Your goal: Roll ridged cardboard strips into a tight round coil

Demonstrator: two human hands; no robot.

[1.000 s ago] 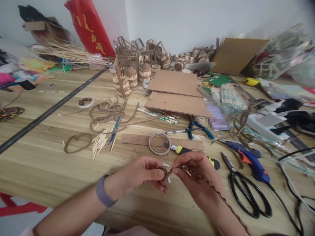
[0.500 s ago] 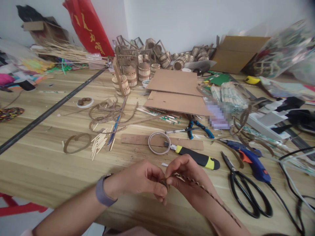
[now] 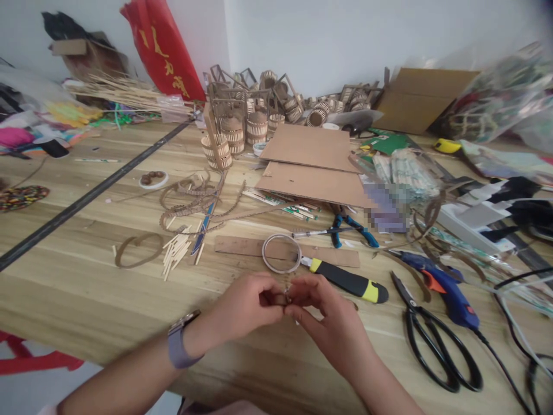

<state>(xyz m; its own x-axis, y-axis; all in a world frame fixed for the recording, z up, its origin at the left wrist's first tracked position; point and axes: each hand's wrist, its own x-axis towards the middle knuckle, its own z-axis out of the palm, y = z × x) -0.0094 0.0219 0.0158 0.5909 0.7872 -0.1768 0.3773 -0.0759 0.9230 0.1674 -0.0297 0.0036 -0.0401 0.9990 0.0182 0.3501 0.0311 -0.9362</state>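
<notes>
My left hand [image 3: 250, 305] is closed, thumb and fingers pinching a small brown corrugated cardboard strip [image 3: 281, 300]. My right hand [image 3: 326, 317] meets it from the other side, its thumb and fingertips pressed at the strip's edge. Most of the strip is hidden by the fingers. Just beyond the hands lies a roll of tape [image 3: 264, 260], with a black and yellow utility knife [image 3: 345, 278] beside it. Black scissors [image 3: 425, 328] rest to the right of my right hand.
A blue glue gun [image 3: 444, 291] with a cord lies at the right. Short sticks [image 3: 175, 253] and curled cardboard strips [image 3: 138, 251] lie at the left. Farther back are cardboard sheets [image 3: 306, 147], small stick buckets [image 3: 216, 151], blue-handled pliers [image 3: 367, 235] and a power strip [image 3: 479, 222].
My right hand has turned, and the strip's long tail that ran along my right forearm no longer shows there. The view has shifted slightly. Both hands stay together at the strip.
</notes>
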